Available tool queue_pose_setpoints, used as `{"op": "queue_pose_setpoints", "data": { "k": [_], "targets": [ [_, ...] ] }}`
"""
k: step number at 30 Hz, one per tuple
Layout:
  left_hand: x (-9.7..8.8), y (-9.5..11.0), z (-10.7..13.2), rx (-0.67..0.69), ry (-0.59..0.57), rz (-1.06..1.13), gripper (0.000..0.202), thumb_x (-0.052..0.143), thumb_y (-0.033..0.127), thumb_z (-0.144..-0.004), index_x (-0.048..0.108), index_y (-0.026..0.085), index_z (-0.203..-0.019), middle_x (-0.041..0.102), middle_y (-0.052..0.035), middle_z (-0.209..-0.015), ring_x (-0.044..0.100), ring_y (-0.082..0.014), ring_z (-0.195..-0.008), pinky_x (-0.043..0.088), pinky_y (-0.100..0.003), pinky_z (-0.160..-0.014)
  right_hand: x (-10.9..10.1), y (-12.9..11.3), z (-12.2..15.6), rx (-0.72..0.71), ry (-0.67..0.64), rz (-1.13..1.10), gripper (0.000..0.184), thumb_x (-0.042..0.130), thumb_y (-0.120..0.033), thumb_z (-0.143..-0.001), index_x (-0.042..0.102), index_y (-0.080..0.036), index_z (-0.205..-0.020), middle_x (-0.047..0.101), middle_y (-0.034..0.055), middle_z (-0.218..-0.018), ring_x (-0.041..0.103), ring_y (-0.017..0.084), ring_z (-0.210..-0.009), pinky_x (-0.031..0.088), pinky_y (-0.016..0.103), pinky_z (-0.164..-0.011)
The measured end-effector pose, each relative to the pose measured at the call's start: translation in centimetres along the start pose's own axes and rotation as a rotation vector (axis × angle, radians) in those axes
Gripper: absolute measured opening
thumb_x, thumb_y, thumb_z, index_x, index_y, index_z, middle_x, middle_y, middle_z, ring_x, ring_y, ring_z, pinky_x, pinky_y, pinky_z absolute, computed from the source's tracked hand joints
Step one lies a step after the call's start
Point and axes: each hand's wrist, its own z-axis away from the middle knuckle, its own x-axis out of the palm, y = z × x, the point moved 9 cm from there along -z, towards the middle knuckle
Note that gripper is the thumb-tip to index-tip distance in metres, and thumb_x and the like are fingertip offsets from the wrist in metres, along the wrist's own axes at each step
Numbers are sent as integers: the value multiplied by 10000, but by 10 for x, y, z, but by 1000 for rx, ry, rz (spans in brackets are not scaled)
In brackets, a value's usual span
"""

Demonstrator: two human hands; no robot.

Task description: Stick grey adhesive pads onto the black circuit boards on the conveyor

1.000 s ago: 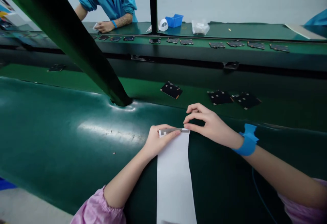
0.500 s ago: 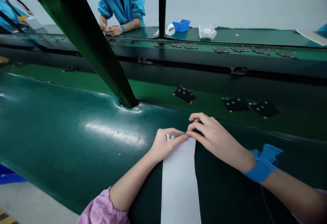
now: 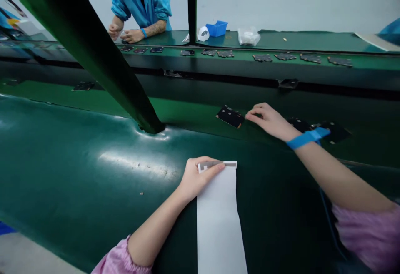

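Note:
My left hand (image 3: 194,180) is closed on the top end of a long white paper strip (image 3: 220,228), thumb in front. A grey band (image 3: 230,164) with small white patches runs along the strip's folded top edge. My right hand (image 3: 271,120), a blue strap (image 3: 308,137) round its wrist, reaches over the belt. Thumb and forefinger are pinched at the right edge of a black circuit board (image 3: 230,116); whatever is between them is too small to make out. Two more boards (image 3: 336,133) lie partly behind that hand and wrist.
A slanted dark green post (image 3: 125,69) rises at left from the green mat (image 3: 78,161). Across the belt, several boards (image 3: 226,54) lie in a row. A blue bin (image 3: 216,28), a tape roll (image 3: 203,34) and a plastic bag (image 3: 249,36) stand near a co-worker in blue (image 3: 150,3).
My right hand has left the strip's top edge and moved forward and right to the nearest circuit board. My left hand keeps its hold on the strip. The view has shifted slightly.

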Motion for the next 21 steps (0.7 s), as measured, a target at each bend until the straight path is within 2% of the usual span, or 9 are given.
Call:
{"op": "queue_pose_setpoints", "data": {
  "k": [2,4,7,11,17,19,21],
  "targets": [
    [0,1,0,0,-1,-7,197,707,374,-745,770,189,-763,751,-40,-767,679,-209,-729,493,-262,-604,5,28,-25,37,-62,18,423,499,-601,-798,654,-212,-740,597,123,-971,536,324,-1003,464,466,-822],
    [0,2,0,1,-3,-13,197,706,373,-744,768,186,-753,748,-41,-750,673,-201,-710,486,-256,-594,12,39,-39,29,-117,15,410,492,-581,-793,661,-211,-745,627,117,-956,504,332,-1081,448,459,-864],
    [1,3,0,4,-9,-15,195,705,370,-740,767,184,-742,746,-41,-734,668,-196,-690,481,-252,-580,20,38,-43,6,-187,19,393,483,-556,-790,674,-213,-783,643,108,-997,480,327,-1133,440,440,-874],
    [1,5,1,6,-8,-19,178,706,354,-738,766,186,-739,750,-41,-744,674,-200,-699,489,-256,-588,22,40,-37,21,-261,41,402,476,-575,-791,668,-222,-770,646,95,-1022,506,324,-1086,461,417,-783],
    [1,5,0,14,-12,-19,160,708,339,-738,766,190,-734,751,-37,-737,675,-197,-696,496,-254,-593,19,55,-32,52,-270,104,396,450,-561,-795,638,-216,-746,612,113,-978,536,310,-989,464,413,-731],
    [0,6,0,28,-5,-19,151,711,336,-737,766,196,-726,752,-32,-738,677,-196,-704,500,-251,-605,19,56,-32,47,-228,112,365,476,-541,-776,616,-204,-770,588,132,-1001,549,297,-939,472,417,-739],
    [0,7,0,38,-2,-22,147,710,335,-737,767,200,-726,755,-30,-747,678,-194,-715,501,-248,-621,14,58,-32,73,-145,83,362,534,-522,-737,588,-190,-871,572,148,-1037,568,277,-873,484,425,-747]
  ]
}}
